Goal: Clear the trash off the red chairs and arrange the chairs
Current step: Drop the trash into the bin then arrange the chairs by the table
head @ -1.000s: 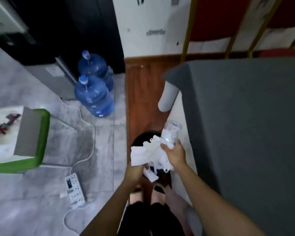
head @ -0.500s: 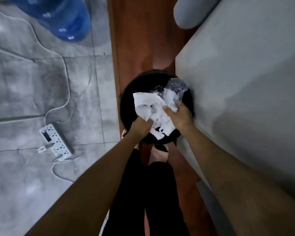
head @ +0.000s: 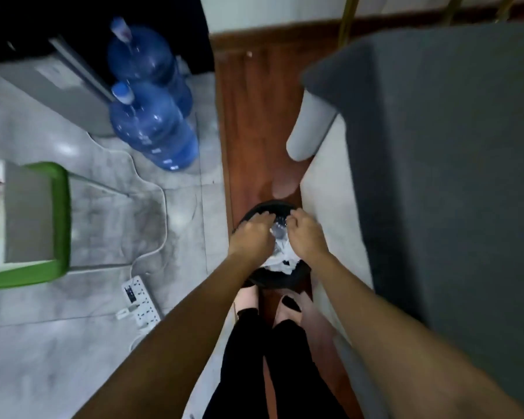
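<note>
Your left hand (head: 252, 235) and right hand (head: 305, 234) hover palm-down over the black bin (head: 273, 278) — fingers loosely spread, crumpled paper (head: 280, 261) and plastic bottle (head: 278, 231) just beneath them.

Two blue water jugs (head: 155, 128) beside wall; white power strip (head: 140, 301) on grey floor.

**Floor state**

Grey tile floor (head: 73, 343) plus wood strip (head: 254, 131). Black bin (head: 273, 281) sits on the strip, directly under both hands. Left of the hands: white power strip (head: 141, 302); farther left and beyond, two blue water jugs (head: 155, 131).
</note>
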